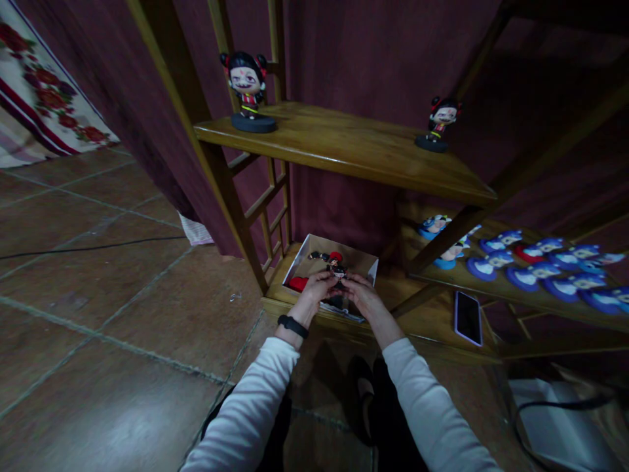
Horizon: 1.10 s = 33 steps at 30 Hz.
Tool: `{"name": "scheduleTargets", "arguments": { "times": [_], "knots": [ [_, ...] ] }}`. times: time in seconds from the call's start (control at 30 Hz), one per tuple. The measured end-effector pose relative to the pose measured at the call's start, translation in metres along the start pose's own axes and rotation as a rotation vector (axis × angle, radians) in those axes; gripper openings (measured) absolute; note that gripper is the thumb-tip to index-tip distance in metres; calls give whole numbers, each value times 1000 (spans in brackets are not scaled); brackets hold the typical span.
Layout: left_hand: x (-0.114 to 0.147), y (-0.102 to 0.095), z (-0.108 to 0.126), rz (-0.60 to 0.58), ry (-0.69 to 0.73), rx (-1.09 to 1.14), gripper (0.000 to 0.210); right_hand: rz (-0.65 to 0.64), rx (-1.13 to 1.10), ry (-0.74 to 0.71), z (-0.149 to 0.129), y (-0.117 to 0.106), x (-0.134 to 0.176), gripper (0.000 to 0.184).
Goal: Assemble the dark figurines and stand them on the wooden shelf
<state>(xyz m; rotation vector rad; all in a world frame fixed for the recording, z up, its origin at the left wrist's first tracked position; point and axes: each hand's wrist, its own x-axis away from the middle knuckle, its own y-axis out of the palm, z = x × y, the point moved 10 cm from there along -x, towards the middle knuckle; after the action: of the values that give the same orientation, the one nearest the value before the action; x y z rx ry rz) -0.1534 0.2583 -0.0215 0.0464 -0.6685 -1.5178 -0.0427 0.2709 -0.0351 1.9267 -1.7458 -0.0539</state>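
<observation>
Low in front of me, a white cardboard box (301, 257) sits on the bottom board of a wooden shelf. Over it, my left hand (318, 288) and my right hand (361, 292) meet around a small black-haired figurine (339, 275). The fingers of both hands are closed on its sides, and its lower part is hidden by them. Behind it in the box lie another figurine part with red on top (335, 257) and dark pieces. A red piece (297, 283) rests at the box's left side.
On the upper board (344, 141) stand a larger figurine (248, 88) at left and a smaller one (439, 124) at right. Several blue-and-white figurines (491, 262) fill the right shelf. A phone (468, 318) lies on the bottom board. A dark cable (93, 249) crosses the tiled floor.
</observation>
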Motion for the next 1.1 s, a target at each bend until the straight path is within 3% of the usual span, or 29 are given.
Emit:
{"name": "scheduleTargets", "arguments": {
  "times": [0.2, 0.63, 1.1],
  "knots": [
    [-2, -7, -1, 41, -10, 49, 20, -18, -11, 10, -1, 1, 1, 23],
    [1, -6, 7, 7, 12, 96, 32, -57, -4, -34, -13, 6, 4, 29],
    [-6, -15, -10, 78, -94, 121, 21, -72, -23, 33, 0, 2, -1, 20]
  ]
}}
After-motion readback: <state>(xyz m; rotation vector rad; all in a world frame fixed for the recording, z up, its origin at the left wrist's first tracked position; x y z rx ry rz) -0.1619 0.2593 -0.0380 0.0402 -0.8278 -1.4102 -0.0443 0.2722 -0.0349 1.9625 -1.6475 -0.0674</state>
